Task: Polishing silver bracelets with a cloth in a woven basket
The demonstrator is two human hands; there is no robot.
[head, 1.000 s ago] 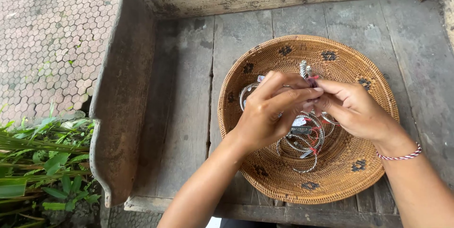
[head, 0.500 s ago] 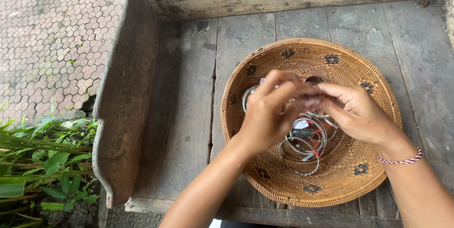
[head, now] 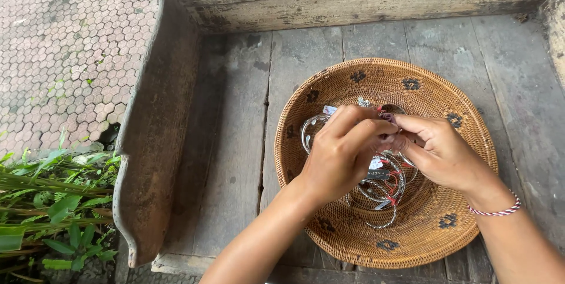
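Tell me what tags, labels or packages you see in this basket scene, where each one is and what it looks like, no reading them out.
Small tag: dark rectangle with pale print, lying among the silver bangles in the woven basket, just below the left hand.
Small pale tag: whitish slip at the bangles' upper edge, above the left hand.
No packages, signs or screens in view.

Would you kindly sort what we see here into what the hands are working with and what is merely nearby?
In hand:
left hand and right hand, fingertips pinching a small item, too hidden to identify
silver bangles
woven basket holding them

Just nearby:
weathered wooden bench
green plants
hexagonal paving
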